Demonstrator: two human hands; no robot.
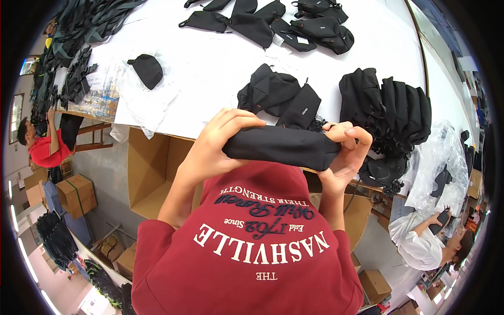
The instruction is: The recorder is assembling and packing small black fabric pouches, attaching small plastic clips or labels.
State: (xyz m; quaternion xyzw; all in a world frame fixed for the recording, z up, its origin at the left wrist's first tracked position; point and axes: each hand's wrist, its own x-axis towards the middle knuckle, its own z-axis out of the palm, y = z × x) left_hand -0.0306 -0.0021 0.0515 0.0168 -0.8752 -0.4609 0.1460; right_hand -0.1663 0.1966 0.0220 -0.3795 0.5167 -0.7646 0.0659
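Note:
Between my two hands a long black fabric pouch is held level, in front of my chest and near the table edge. My left hand grips its left end, fingers over the top. The other end sits between the thumb and fingers of my right hand. Just beyond it, several black pouches lie in a loose heap on the white table. One flat pouch leans out of that heap. Farther right stands a row of black pouches packed side by side.
More black pouches lie at the far side. A single pouch rests by clear plastic; dark straps pile far left. An open cardboard box is below the edge. Co-workers in red and white flank me.

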